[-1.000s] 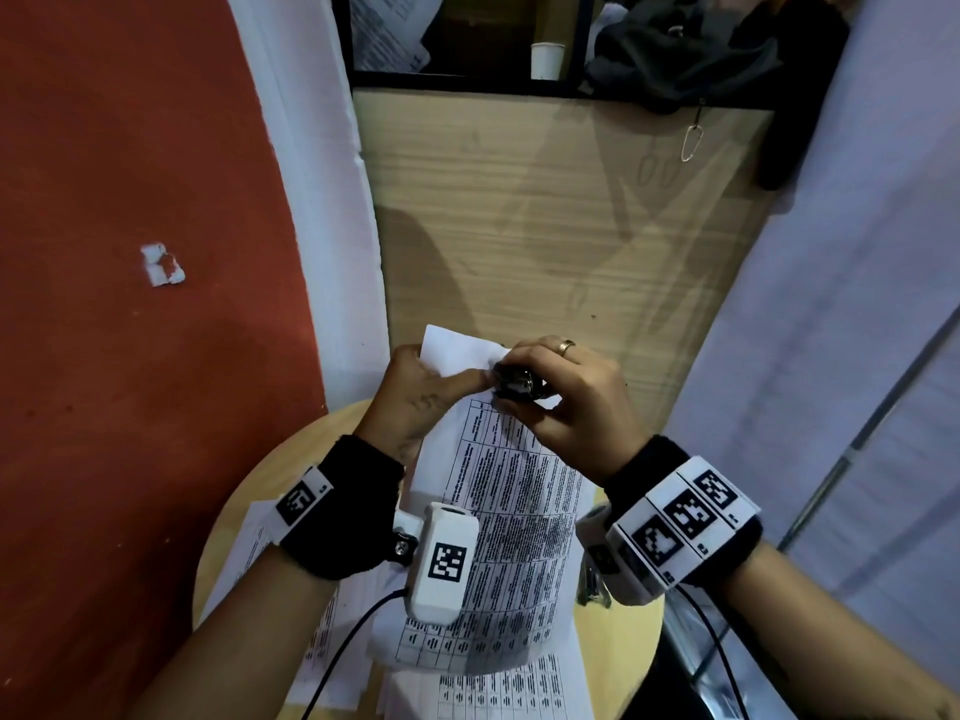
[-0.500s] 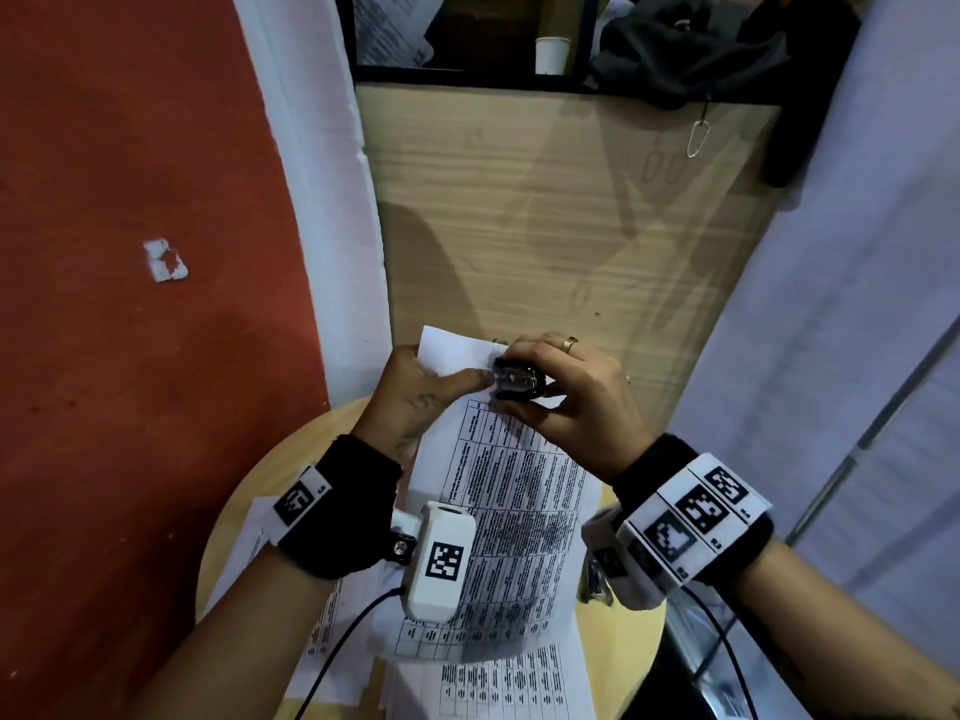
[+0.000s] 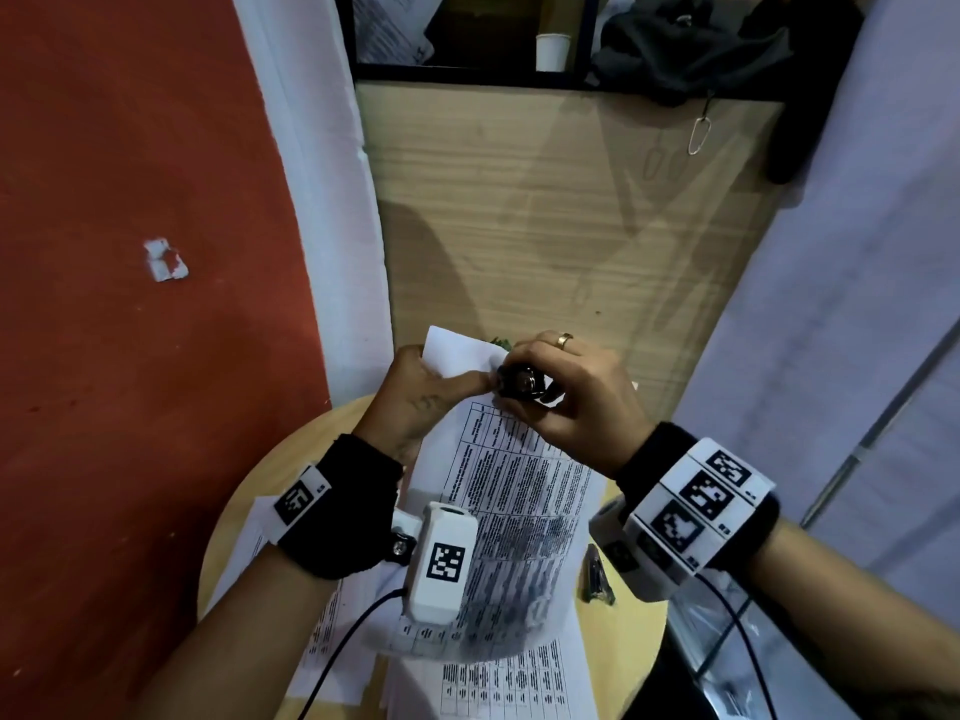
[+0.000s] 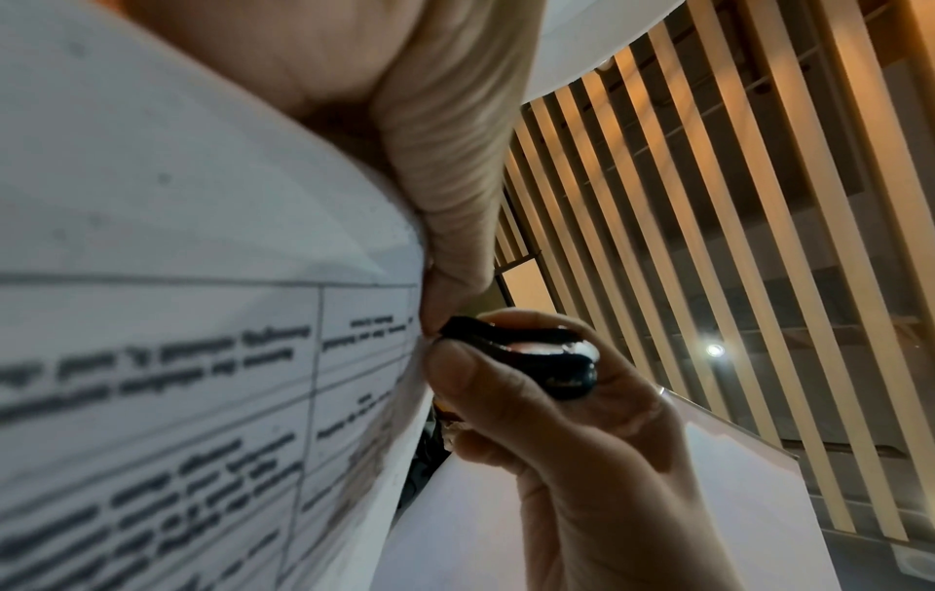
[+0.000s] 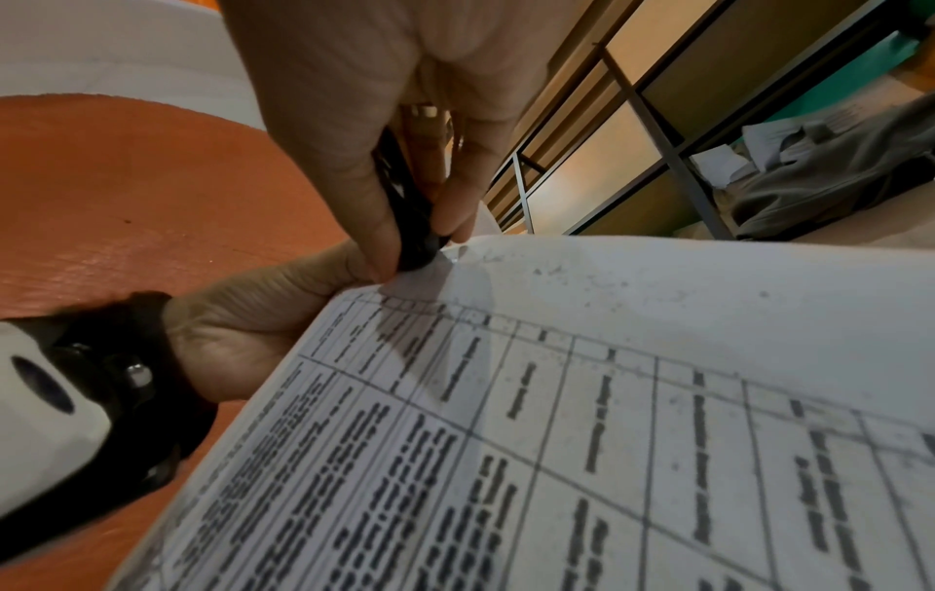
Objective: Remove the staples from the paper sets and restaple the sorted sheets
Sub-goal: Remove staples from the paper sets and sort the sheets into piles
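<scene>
I hold a stapled paper set [image 3: 509, 491] printed with tables, tilted up over the round table. My left hand [image 3: 421, 392] pinches its top left part, thumb on the front and fingers behind. My right hand [image 3: 576, 397] grips a small black staple remover [image 3: 522, 381], whose tip is pressed against the sheet's top margin right beside my left thumb. In the left wrist view the remover [image 4: 531, 360] sits between my right thumb and fingers at the paper's [image 4: 177, 360] edge. In the right wrist view its nose [image 5: 410, 216] touches the sheet [image 5: 607, 400]. The staple itself is hidden.
More printed sheets [image 3: 519, 678] lie on the round wooden table [image 3: 249, 491] under the held set. A small dark object [image 3: 597, 574] lies at the table's right side. A red wall [image 3: 130, 356] stands left, a wooden cabinet panel [image 3: 545, 226] ahead.
Both hands and the paper have stayed almost in place. The remover remains pressed at the same spot beside my left thumb.
</scene>
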The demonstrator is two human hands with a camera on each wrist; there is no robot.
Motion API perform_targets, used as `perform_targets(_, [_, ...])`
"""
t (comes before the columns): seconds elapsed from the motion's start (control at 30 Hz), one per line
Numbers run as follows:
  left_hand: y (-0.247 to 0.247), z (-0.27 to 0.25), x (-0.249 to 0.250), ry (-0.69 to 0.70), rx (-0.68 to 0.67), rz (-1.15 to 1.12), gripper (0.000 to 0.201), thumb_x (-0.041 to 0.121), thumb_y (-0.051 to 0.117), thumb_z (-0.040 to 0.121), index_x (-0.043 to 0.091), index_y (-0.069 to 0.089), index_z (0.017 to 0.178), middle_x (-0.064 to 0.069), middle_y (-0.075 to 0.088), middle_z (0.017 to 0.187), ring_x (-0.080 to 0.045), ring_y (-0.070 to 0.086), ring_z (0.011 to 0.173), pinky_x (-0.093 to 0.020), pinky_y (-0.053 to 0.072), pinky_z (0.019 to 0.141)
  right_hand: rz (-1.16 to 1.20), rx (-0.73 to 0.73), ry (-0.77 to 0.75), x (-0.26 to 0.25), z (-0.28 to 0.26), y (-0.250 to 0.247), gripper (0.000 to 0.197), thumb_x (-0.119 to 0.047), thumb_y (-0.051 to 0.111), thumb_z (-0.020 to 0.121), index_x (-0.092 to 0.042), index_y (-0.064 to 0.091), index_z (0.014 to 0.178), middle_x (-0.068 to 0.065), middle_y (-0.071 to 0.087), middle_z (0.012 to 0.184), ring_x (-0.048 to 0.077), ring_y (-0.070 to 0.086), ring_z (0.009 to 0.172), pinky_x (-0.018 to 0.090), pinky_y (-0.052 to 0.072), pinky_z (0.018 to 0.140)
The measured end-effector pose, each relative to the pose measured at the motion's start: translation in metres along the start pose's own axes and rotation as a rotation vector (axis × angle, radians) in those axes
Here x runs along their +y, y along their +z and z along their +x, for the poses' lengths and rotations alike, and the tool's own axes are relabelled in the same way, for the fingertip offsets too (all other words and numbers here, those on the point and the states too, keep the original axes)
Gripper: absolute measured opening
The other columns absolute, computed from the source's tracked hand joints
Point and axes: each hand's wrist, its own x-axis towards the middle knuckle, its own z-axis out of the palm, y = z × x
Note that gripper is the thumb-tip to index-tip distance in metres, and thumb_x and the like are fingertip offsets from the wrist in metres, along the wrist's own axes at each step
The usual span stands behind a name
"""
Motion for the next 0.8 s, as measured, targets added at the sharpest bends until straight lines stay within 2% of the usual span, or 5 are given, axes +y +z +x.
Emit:
perform_targets(0.13, [-0.002, 0.0, 0.002, -0.007, -0.012, -0.027, 0.028, 0.005, 0.074, 0.067, -0.004, 0.067, 0.092, -0.011, 0.07, 0.083, -0.019, 0.066, 0.076, -0.031, 0.054, 0.074, 0.046, -0.04, 0.045, 0.003, 0.003, -0.004, 0.026, -0.02, 0.074, 0.073, -0.006, 0.067, 0.094, 0.005, 0.066, 0.087, 0.024, 0.061, 0.073, 0.036, 0.054, 0.053])
perform_targets(0.43, [-0.003, 0.002, -0.005, -0.007, 0.009, -0.075, 0.043, 0.01, 0.079, 0.062, -0.013, 0.063, 0.095, -0.015, 0.07, 0.084, -0.023, 0.066, 0.077, -0.038, 0.054, 0.076, 0.158, 0.056, 0.167, -0.001, 0.0, -0.015, 0.046, -0.039, 0.077, 0.066, -0.011, 0.065, 0.1, -0.008, 0.062, 0.094, 0.008, 0.06, 0.087, 0.033, 0.056, 0.06])
perform_targets(0.57, [-0.005, 0.0, -0.006, 0.0, 0.003, -0.096, 0.024, 0.001, 0.072, 0.069, -0.004, 0.066, 0.092, -0.01, 0.073, 0.083, -0.02, 0.069, 0.075, -0.034, 0.058, 0.075, 0.364, 0.197, 0.438, -0.001, -0.005, -0.02, 0.028, -0.031, 0.07, 0.065, -0.027, 0.051, 0.085, 0.002, 0.063, 0.087, 0.017, 0.064, 0.077, 0.032, 0.054, 0.062])
perform_targets(0.67, [-0.005, 0.001, -0.009, 0.0, 0.023, -0.091, 0.008, -0.004, 0.067, 0.078, 0.001, 0.064, 0.083, -0.001, 0.072, 0.07, -0.013, 0.069, 0.063, -0.025, 0.057, 0.063, 0.638, 0.297, 0.682, -0.001, -0.007, -0.015, 0.014, -0.011, 0.056, 0.066, -0.018, 0.046, 0.075, 0.004, 0.056, 0.063, 0.016, 0.057, 0.057, 0.025, 0.044, 0.044])
perform_targets(0.8, [0.0, -0.002, -0.005, 0.015, 0.033, -0.091, 0.008, -0.006, 0.063, 0.081, 0.001, 0.062, 0.08, 0.001, 0.071, 0.065, -0.01, 0.067, 0.058, -0.021, 0.053, 0.055, 0.591, 0.178, 0.771, -0.001, -0.005, -0.003, 0.014, -0.016, 0.063, 0.077, -0.019, 0.051, 0.07, -0.004, 0.055, 0.061, 0.007, 0.055, 0.055, 0.018, 0.039, 0.047])
